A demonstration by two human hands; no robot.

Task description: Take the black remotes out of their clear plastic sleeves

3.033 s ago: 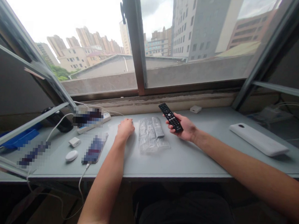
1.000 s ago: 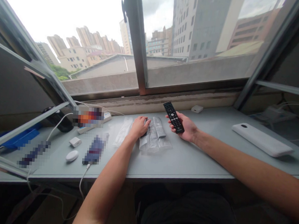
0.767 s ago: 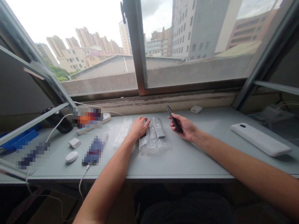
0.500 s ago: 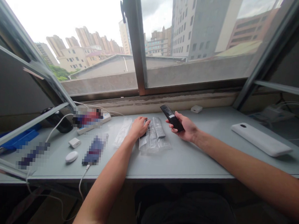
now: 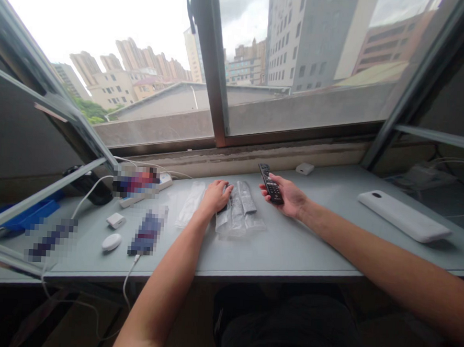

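My right hand (image 5: 287, 196) is closed round a black remote control (image 5: 271, 186), whose button side faces up, with the thumb on its upper part. Several remotes in clear plastic bags (image 5: 240, 208) lie side by side on the table to the left of it. My left hand (image 5: 216, 196) rests at the left edge of these bags, over a dark item (image 5: 224, 205) that the fingers partly cover; whether they grip it is unclear. Just left of that hand lie flat, whitish plastic bags (image 5: 188, 207).
On the grey table (image 5: 290, 250) are a white power bank-like device (image 5: 404, 216), a white adapter (image 5: 305, 169), a power strip (image 5: 148, 192), a white plug (image 5: 116, 220), an oval white case (image 5: 112, 242), blurred phone-like items and cables. Metal shelf frames stand at both sides.
The remote in my right hand has turned over from its plain back to its button side and moved slightly right. My left hand has stayed in place.
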